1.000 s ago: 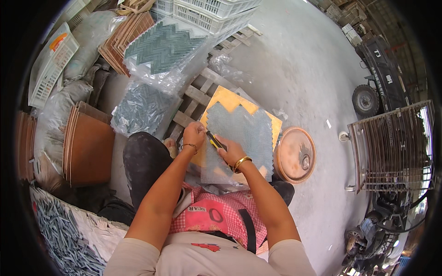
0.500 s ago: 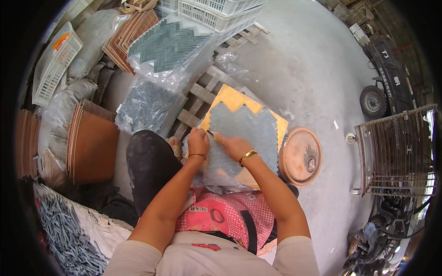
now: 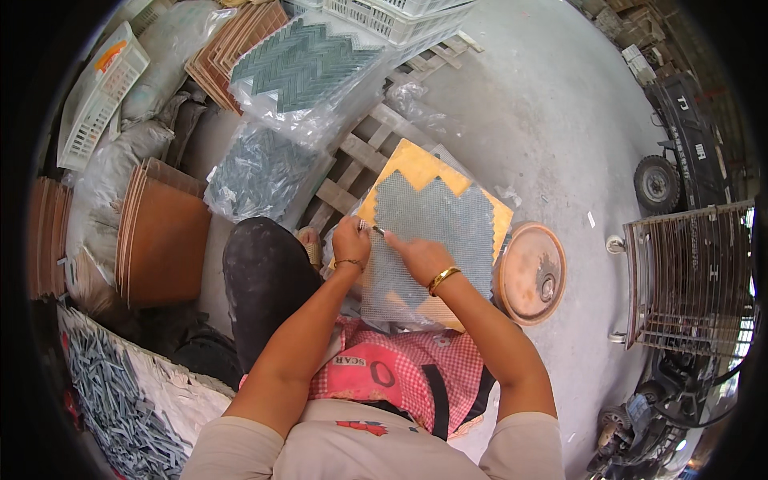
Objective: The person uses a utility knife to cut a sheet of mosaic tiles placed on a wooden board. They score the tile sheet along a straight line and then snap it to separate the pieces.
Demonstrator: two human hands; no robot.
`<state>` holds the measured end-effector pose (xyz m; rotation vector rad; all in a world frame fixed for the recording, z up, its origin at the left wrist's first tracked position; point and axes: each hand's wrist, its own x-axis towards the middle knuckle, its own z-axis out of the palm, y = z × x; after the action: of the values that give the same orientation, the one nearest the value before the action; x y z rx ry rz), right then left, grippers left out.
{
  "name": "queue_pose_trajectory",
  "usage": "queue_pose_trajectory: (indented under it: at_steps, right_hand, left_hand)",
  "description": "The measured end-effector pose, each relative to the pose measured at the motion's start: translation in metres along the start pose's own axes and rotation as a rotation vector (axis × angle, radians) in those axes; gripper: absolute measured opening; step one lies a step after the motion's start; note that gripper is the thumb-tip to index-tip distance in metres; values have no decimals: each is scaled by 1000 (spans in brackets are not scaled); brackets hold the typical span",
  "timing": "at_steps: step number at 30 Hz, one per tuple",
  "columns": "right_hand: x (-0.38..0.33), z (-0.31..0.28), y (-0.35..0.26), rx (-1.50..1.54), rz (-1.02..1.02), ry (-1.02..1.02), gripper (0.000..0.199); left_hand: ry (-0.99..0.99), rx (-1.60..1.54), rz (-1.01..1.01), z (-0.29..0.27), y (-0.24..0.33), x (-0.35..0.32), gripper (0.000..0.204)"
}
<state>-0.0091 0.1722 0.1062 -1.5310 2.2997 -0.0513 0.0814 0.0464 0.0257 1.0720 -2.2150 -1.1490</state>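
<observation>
A mesh-backed mosaic sheet with zigzag edges lies mesh side up on a yellow board in front of my knees. At the sheet's left edge, my left hand is closed, its fingers pinching the mesh border. My right hand rests over the sheet, gripping a slim dark tool that looks like a utility knife. Its tip points at my left fingers; fingers hide most of the handle. Bare yellow board shows through gaps in the sheet's upper and lower edges.
A round orange-brown lid sits right of the board. Beyond it stand a wire rack cart and a wheeled vehicle. Herringbone tile sheets are stacked on a wooden pallet. Brown boards and loose tile strips are at left.
The whole view has shifted slightly. My right hand has drawn a little to the right, away from my left hand, which stays at the sheet's left edge.
</observation>
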Motion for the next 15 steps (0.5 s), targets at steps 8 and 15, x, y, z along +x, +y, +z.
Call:
queue_pose_trajectory:
  at_steps: [8, 15]
  right_hand:
    - [-3, -8, 1, 572, 220, -67, 48]
    - [-20, -9, -16, 877, 430, -76, 48]
  left_hand:
    - [5, -86, 7, 0, -9, 3, 12]
    - [-4, -122, -37, 1, -7, 0, 12]
